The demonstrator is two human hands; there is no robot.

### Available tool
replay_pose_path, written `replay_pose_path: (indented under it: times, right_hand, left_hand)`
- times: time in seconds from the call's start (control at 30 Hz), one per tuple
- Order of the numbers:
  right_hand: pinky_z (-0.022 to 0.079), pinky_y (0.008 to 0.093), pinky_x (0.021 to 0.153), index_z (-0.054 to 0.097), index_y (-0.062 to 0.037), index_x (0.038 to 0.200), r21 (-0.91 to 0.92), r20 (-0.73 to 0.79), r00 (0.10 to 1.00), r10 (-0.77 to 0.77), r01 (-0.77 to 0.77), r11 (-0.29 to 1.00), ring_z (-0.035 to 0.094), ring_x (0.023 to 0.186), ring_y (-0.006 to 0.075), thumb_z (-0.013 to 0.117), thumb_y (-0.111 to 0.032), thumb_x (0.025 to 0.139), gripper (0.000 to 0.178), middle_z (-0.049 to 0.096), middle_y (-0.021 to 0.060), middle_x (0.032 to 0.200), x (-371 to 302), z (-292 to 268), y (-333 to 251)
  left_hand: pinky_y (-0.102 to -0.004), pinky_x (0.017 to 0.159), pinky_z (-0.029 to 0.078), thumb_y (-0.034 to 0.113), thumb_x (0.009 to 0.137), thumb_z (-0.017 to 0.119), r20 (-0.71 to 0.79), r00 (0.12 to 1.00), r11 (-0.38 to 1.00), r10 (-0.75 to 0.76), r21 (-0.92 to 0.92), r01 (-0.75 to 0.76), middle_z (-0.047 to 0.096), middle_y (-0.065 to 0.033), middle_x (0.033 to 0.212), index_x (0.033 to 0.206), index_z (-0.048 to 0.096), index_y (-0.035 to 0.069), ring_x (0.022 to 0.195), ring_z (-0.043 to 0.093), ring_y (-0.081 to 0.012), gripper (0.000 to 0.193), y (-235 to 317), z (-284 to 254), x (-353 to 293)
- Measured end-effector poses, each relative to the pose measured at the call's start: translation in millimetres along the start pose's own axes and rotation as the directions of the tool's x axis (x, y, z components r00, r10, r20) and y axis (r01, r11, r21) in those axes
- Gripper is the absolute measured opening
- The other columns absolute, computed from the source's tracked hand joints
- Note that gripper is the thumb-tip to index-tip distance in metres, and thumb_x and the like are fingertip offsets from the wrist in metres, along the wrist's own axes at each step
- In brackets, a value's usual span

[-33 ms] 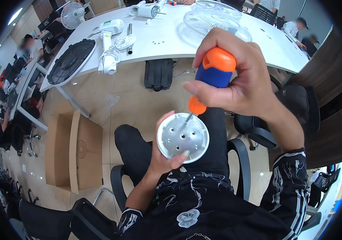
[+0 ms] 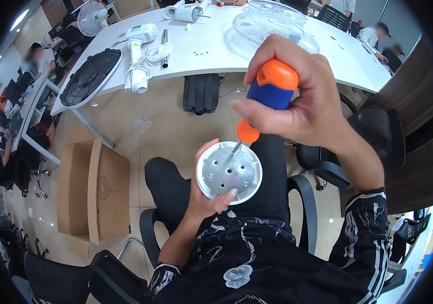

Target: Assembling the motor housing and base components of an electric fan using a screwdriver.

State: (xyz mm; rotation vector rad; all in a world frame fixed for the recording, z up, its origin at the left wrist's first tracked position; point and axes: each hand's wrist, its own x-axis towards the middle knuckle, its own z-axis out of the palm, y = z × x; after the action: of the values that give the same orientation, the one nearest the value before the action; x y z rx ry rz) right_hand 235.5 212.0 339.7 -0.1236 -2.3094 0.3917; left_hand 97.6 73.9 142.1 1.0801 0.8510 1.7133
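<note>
Over my lap, my left hand (image 2: 204,197) is closed round a round white-rimmed part with a metal face (image 2: 234,175) and several small holes. Its thumb presses on the near rim. Above it, my right hand (image 2: 310,104) wraps round the orange and blue handle of a screwdriver (image 2: 273,96). The screwdriver slants down to the left, its shaft reaching the far part of the metal face. Whether the tip sits in a screw or a hole is too small to tell.
On the white table (image 2: 211,61) ahead lie a fan motor housing (image 2: 188,13), wire fan grilles (image 2: 272,30), a black round grille (image 2: 91,77), a white stand part with cord (image 2: 138,66) and metal tubes (image 2: 165,48). A cardboard box (image 2: 112,192) stands left; a black backpack (image 2: 200,93) lies beneath the table.
The round part in my left hand has shifted slightly left and up. The screwdriver's shaft and collar have moved slightly with it; both grips are unchanged.
</note>
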Motion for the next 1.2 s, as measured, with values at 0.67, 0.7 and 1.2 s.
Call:
replay_pose_path:
  times: [0.67,0.7,1.2]
  right_hand:
    - [0.051,0.0231,0.062,0.053,-0.003,0.097,0.252,0.008,0.987,-0.157,0.15,0.956,0.066,0.067,0.0117,0.075,-0.015,0.077,0.032,0.063,0.0046,0.073,3.1,14.2,2.2]
    - [0.05,0.0226,0.061,0.053,-0.0028,0.096,0.263,-0.045,0.989,-0.138,0.145,0.954,0.065,0.066,0.0113,0.075,-0.013,0.077,0.031,0.061,0.0039,0.072,0.5,16.4,1.2]
    - [0.043,0.0227,0.059,0.055,-0.0045,0.09,0.131,-0.238,0.967,-0.088,0.122,0.984,0.056,0.062,0.0084,0.074,-0.011,0.081,0.022,0.056,0.0009,0.07,-11.4,26.2,-19.2]
  left_hand:
    - [-0.0367,0.104,0.044,0.025,0.058,0.086,-0.007,0.996,0.985,0.092,0.148,-0.09,0.052,-0.014,0.131,0.147,0.029,0.0,0.122,0.055,-0.0239,0.108,16.0,7.3,-34.5]
    - [-0.0367,0.104,0.044,0.025,0.059,0.086,-0.029,0.994,0.985,0.105,0.141,-0.099,0.052,-0.0142,0.13,0.146,0.03,0.0,0.122,0.055,-0.024,0.107,16.8,6.4,-35.2]
    - [-0.0376,0.104,0.045,0.026,0.058,0.089,-0.013,0.97,0.911,0.241,0.347,-0.222,0.05,-0.0169,0.132,0.145,0.029,-0.001,0.123,0.055,-0.025,0.109,10.0,18.2,-42.6]
